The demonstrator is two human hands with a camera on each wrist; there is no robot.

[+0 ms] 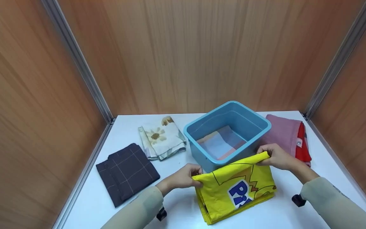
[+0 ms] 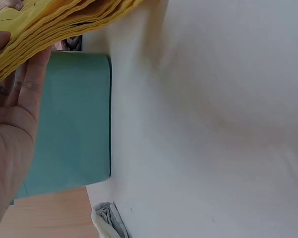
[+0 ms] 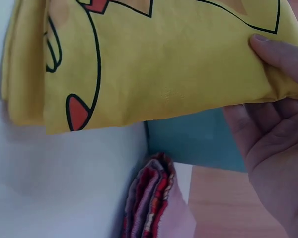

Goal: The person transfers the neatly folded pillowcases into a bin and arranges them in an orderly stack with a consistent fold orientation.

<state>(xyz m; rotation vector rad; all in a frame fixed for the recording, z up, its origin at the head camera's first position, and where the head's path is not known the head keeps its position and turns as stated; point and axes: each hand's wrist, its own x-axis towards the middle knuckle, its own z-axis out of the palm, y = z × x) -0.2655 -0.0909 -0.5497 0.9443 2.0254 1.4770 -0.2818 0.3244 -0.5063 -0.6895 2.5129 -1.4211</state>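
Observation:
A folded yellow cloth (image 1: 224,187) with a cartoon print and blue letters hangs between both hands, in front of the blue bin. The left hand (image 1: 184,176) pinches its upper left corner, thumb on top and fingers beneath. At the upper right corner the right hand (image 1: 273,156) grips the same folded edge. Many stacked layers of the yellow cloth (image 2: 64,25) show in the left wrist view. Inside the blue bin (image 1: 199,151) lies a folded cloth (image 1: 219,143) in pale blue, pink and beige.
Left of the bin lie a white floral cloth (image 1: 160,136) and a dark checked cloth (image 1: 129,173), both folded. A pink and red folded cloth (image 1: 281,132) sits right of the bin. Wooden panels (image 1: 195,57) enclose the white table (image 1: 183,206) at the back and sides.

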